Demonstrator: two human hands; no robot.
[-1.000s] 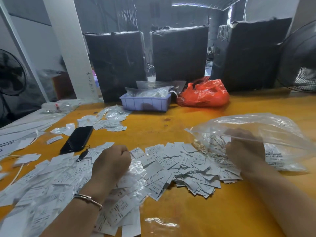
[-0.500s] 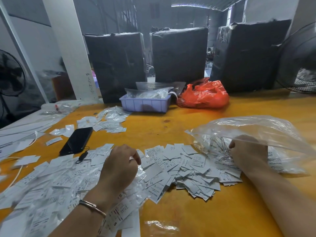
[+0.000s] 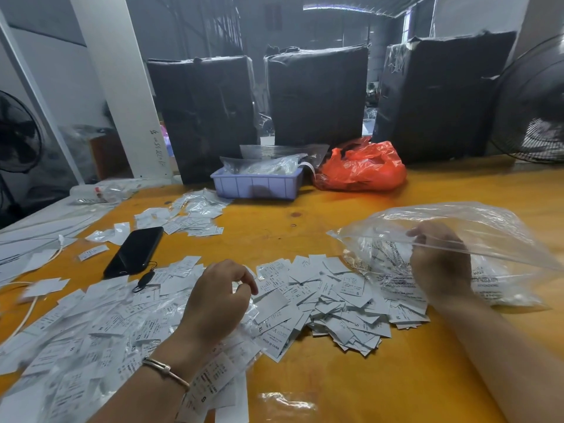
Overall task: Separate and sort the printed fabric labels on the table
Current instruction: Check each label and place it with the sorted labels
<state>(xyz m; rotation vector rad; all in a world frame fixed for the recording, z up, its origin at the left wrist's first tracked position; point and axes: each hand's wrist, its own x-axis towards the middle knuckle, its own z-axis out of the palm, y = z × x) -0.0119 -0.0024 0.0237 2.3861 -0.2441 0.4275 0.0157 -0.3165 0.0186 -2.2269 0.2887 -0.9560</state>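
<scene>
Printed white fabric labels lie in a heap [image 3: 335,300] at the middle of the orange table [image 3: 305,227]. A wider spread of labels [image 3: 91,331], mixed with clear film, covers the near left, and a small far group [image 3: 189,218] lies beyond. My left hand [image 3: 219,300] hovers over the seam between heap and spread with its fingers curled; I cannot tell whether they pinch a label. My right hand [image 3: 439,267] is inside a clear plastic bag [image 3: 494,233] at the right. It is seen through the film and holds up the bag's upper lip. More labels lie in the bag.
A black phone [image 3: 134,251] lies left of centre, and a white cable [image 3: 21,319] runs at the left edge. A lavender tray [image 3: 256,186] and an orange plastic bag [image 3: 360,169] stand at the back before black wrapped bales [image 3: 317,96]. A fan [image 3: 537,102] stands at the far right.
My left hand has moved right and lifted a little, its fist loosening. My right hand has risen inside the bag, lifting the upper lip and opening the mouth wider.
</scene>
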